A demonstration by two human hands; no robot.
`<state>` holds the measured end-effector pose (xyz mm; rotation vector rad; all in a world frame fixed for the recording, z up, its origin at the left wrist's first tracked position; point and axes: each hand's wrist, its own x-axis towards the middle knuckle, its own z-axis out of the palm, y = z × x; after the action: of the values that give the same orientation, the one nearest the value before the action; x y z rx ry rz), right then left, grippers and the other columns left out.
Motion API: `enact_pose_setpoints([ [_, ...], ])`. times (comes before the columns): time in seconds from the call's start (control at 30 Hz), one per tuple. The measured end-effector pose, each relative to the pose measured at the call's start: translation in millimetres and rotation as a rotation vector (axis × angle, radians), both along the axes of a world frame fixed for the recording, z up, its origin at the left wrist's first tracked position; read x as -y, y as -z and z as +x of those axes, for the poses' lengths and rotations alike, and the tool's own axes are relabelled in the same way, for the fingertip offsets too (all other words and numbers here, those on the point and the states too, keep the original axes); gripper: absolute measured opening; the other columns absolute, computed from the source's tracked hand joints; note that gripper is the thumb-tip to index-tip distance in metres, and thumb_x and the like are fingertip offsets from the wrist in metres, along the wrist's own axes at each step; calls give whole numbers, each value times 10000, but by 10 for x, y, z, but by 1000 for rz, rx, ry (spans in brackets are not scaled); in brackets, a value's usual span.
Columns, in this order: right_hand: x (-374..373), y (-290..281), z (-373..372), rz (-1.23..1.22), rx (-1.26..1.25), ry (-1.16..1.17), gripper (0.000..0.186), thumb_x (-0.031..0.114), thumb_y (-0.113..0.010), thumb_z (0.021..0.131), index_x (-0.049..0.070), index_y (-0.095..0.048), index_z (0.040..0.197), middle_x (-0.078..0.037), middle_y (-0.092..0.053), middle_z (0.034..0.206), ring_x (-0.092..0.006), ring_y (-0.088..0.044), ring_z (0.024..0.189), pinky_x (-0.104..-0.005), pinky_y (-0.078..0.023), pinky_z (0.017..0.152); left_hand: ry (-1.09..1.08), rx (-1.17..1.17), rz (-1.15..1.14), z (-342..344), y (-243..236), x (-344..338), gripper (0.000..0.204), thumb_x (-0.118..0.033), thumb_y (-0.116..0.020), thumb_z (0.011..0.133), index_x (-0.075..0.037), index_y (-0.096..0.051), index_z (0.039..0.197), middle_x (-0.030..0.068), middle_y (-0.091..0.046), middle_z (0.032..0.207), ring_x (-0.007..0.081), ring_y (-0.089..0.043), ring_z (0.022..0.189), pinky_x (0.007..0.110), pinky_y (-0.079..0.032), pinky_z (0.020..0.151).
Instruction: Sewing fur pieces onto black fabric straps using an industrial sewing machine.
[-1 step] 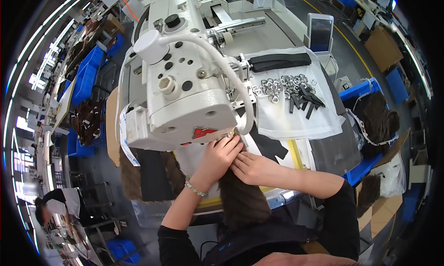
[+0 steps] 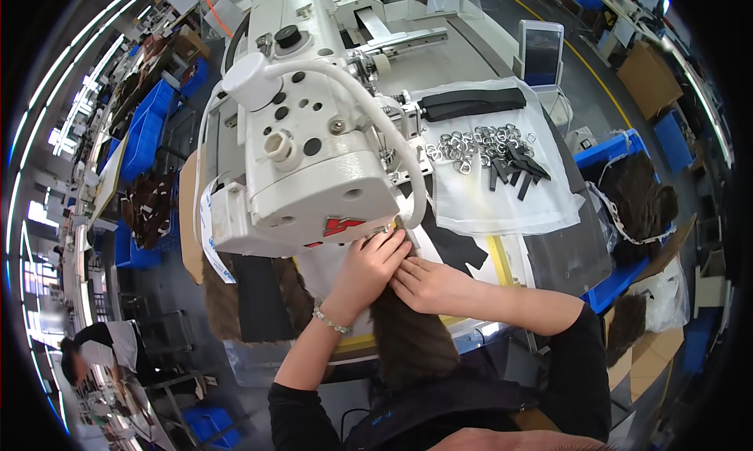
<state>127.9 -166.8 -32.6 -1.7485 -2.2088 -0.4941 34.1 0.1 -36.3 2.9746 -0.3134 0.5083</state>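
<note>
Seeing only a slight leftward drift of the white sewing machine [image 2: 321, 192] in view since the earlier frame; same spot for left hand [image 2: 372, 269], right hand [image 2: 430, 285] and brown fur strip [image 2: 412, 341]. Holding both hands close together just below the front of the machine head, right fingertips up against the left hand, both over the strip's far end. Cannot tell either grip as clamped or merely pressing; contact hidden under the fingers. Bulk of strip on the near side of both grips, out from beneath the hands.

Pointing narrow end away from the body, at the machine; long axis near to far, leaning slightly, near end further right. Widening toward the lap, past the front edge of the desk [image 2: 565, 255].

Containers: blue bin [image 2: 616, 286] at right, with dark brown fur [image 2: 639, 196] in it. Also on the desk: white sheet [image 2: 502, 212] under metal rings [image 2: 494, 141], short black tabs [image 2: 522, 167] and a long black strip [image 2: 471, 103].
</note>
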Motion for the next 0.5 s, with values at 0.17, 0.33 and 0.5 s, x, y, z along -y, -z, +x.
enact_pose_setpoints([
  [0.17,17,30,-9,6,-4,27,281,143,-585,739,-57,-651,925,-178,-670,920,-286,-652,935,-338,-519,856,-8,-30,-10,-18,-8,13,343,-93,-606,793,-124,-684,1126,16,-639,1243,190,-573,1163,384,-431,916],
  [0.33,40,28,-3,11,9,57,265,140,-587,734,-57,-649,900,-186,-667,886,-293,-660,905,-346,-530,841,-27,-49,-39,-25,-58,38,375,-76,-633,774,-129,-679,1142,14,-632,1254,188,-562,1171,390,-418,936],
  [0.5,47,32,-32,-44,3,70,281,149,-588,726,-65,-650,898,-206,-668,888,-313,-664,905,-360,-532,851,-3,-29,-28,14,-57,57,362,-115,-604,810,-130,-664,1167,19,-633,1237,179,-567,1146,363,-415,921],
])
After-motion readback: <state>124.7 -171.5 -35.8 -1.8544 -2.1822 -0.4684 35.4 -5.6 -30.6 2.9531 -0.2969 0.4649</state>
